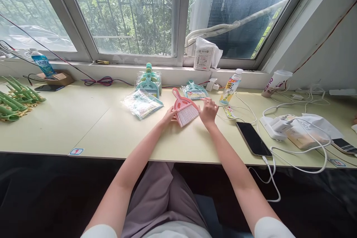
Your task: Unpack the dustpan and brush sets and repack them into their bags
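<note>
A pink dustpan with a matching small brush nested on it is in front of me, its white bristles toward me and its handle tilted up to the left. My left hand grips the set by its left edge, fingers partly hidden beneath it. At the right corner, my right hand has its thumb close to or touching the edge, with the other fingers apart from it. Just behind lies a teal dustpan set. Left of it are clear plastic packets and a stack of teal sets.
On the right are a drink bottle, a phone on a cable, a power strip and a plastic cup. Green plastic parts lie far left, near a blue-labelled bottle. A window stands behind the table.
</note>
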Available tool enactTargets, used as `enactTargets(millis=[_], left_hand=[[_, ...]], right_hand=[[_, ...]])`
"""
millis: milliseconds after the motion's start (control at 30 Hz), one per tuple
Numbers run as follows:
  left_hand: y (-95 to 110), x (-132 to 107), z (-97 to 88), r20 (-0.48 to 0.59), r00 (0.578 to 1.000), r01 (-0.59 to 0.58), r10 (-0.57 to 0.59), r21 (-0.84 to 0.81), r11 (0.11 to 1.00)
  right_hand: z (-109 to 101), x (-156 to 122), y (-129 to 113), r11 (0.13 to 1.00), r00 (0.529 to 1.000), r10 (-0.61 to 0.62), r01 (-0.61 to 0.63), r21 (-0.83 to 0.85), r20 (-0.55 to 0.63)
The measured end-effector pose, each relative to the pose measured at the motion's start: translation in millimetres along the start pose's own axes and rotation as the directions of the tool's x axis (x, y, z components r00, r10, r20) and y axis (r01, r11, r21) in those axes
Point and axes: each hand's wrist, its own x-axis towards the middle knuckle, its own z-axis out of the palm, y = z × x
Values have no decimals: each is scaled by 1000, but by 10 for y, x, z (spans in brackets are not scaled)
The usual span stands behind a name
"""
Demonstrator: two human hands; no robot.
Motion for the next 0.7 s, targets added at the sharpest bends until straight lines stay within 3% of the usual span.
enactTargets(millis=[167, 267, 333, 400, 467, 700], left_hand=[[-1, 25, -124, -138, 990, -27, 25, -16, 1000], [-30, 45, -172, -203, 979, -32, 25, -32, 999], [-53, 61, -194, -226, 974, -28, 15, -57, 998], [-72, 70, -205, -223, 975, -23, 4, -83, 996], [-84, 70, -206, -200, 980, -18, -1, -95, 995], [-84, 65, -184, -129, 990, 35, -50, -115, 993]], right_hand=[[93, 82, 553, 916, 952, 304, -302, -264, -34], [161, 113, 822, 807, 867, 497, -447, -385, 35], [189, 128, 910, 759, 804, 580, -473, -447, 133], [201, 133, 924, 776, 793, 567, -421, -470, 225], [202, 131, 897, 821, 824, 496, -341, -458, 275], [190, 168, 861, 854, 872, 434, -316, -414, 229]])
